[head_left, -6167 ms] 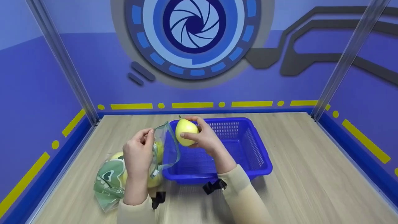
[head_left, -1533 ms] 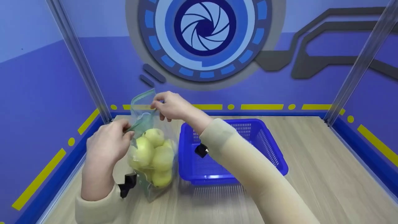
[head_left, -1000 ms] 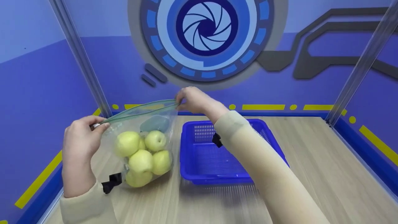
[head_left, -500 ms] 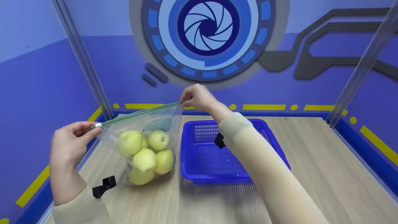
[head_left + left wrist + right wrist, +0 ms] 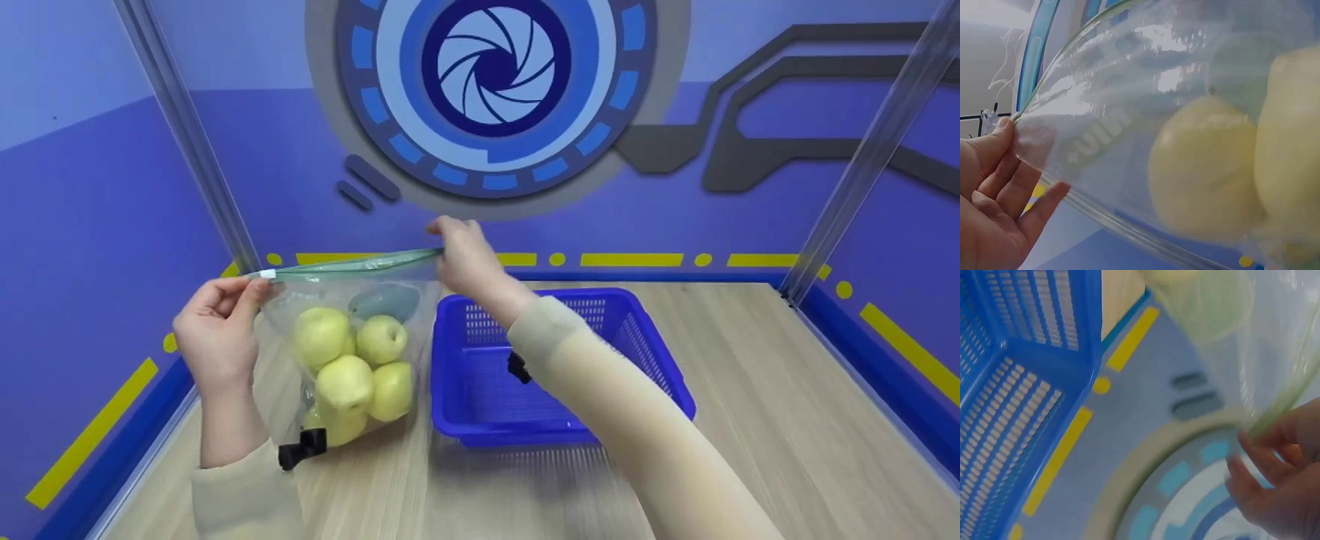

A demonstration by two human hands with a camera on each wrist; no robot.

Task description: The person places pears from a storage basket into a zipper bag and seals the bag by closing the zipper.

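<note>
A clear zip bag point(image 5: 281, 307) with a green zip strip and a green printed patch stands upright on the table, left of the basket. Several yellow-green fruits point(image 5: 345, 382), apple- or pear-like, fill its lower part. My left hand point(image 5: 221, 330) pinches the bag's upper left corner, thumb and finger right at the white slider point(image 5: 268, 274). In the left wrist view, the other fingers point(image 5: 1044, 216) spread beside the plastic. At the upper right corner, my right hand point(image 5: 469, 255) pinches the end of the zip strip point(image 5: 1283, 402). The strip bows slightly between the hands.
A blue perforated basket point(image 5: 562, 431) sits right of the bag, under my right forearm, with no fruit showing in it. Wood-grain table point(image 5: 757, 420) extends to the right. Blue printed panels point(image 5: 247, 165) enclose the back and sides.
Earlier, my right hand held a fruit over the basket while the bag lay on the table. Since then, both hands stretched the bag's mouth wide; just now my left hand has moved right, slackening the strip.
</note>
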